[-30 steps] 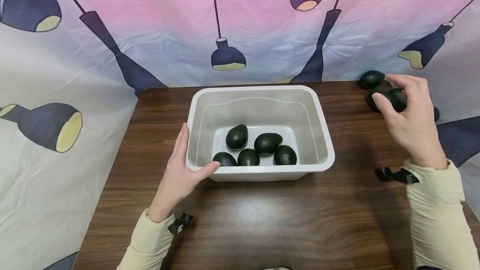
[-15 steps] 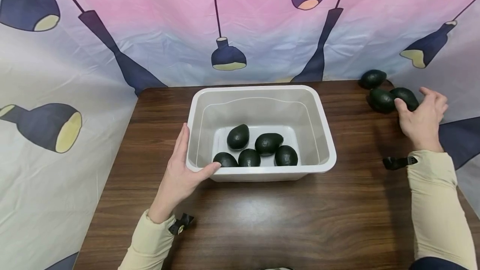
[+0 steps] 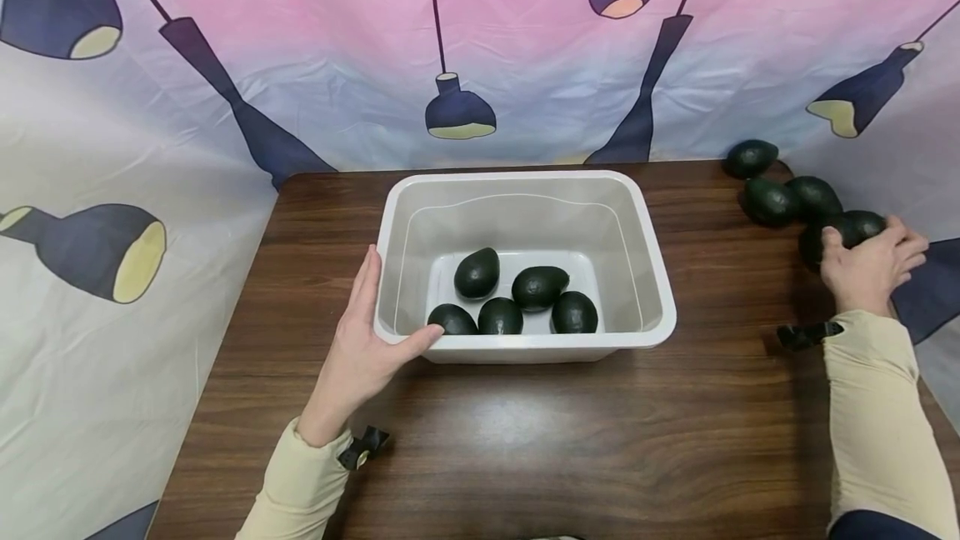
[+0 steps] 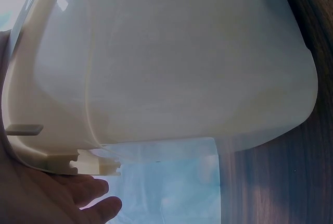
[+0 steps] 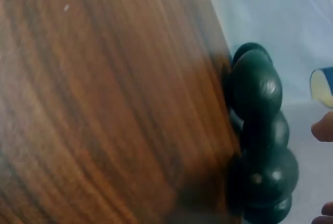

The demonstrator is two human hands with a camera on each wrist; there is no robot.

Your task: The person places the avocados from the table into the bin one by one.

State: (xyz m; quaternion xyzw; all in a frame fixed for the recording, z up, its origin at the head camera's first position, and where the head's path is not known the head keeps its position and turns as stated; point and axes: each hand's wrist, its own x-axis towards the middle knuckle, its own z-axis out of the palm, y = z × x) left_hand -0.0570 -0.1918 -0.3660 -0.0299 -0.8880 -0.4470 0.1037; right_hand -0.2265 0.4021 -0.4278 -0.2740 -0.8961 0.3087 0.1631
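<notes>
- Five dark green avocados [image 3: 525, 298] already lie on the floor of the white rectangular plastic tub [image 3: 651, 273] in the middle of the dark wood-grain table [image 3: 525, 440], so by my reckoning a good half of the fruit is in
- They are bunched toward the near wall of the tub: three in a row along the front, two just behind them, some touching; the far half of the tub floor holds nothing
- Outside the tub, a loose cluster of dark green avocados [image 3: 780, 198] sits at the far right edge of the table, right by the lamp-patterned cloth backdrop [image 3: 300, 65]; I count at least four, so I judge that these are what is left to move
- The right hand [image 3: 870, 269] is down on the nearest fruit of that cluster, the dark avocado under its fingers [image 3: 858, 227], with the fingers curled over it; it is resting on the table, not lifted yet
- The right wrist view shows the cluster stacked along the table edge, with only a fingertip showing, so the grip itself cannot be read from there
- The left hand [image 3: 360, 348] rests flat against the tub's near left corner, fingers straight along the side wall and thumb laid along the front rim, steadying it rather than gripping
- Both arms wear cream-coloured sleeves [image 3: 877, 432] with a small black strap at each wrist
</notes>
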